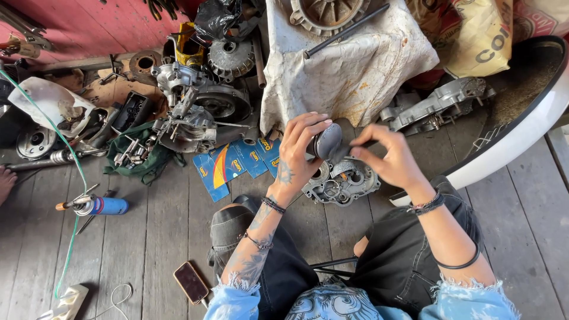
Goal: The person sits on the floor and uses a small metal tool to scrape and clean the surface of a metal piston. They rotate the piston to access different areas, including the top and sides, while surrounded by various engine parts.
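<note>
By my left knee lies one phone (191,282) on the wooden floor (148,237). Between my knees sits an engine case half (342,182), directly under my hands. My left hand (299,151) is wrapped around a grey piston (327,141), raised above that case, while my right hand (388,157) pinches at the piston's lower side, so both hands meet on it. Just beyond lie several blue gasket packets (237,163), fanned out. Further left rests one blue gas torch (101,205); farther back stands a partly stripped engine (198,109) and a white cloth (349,65).
</note>
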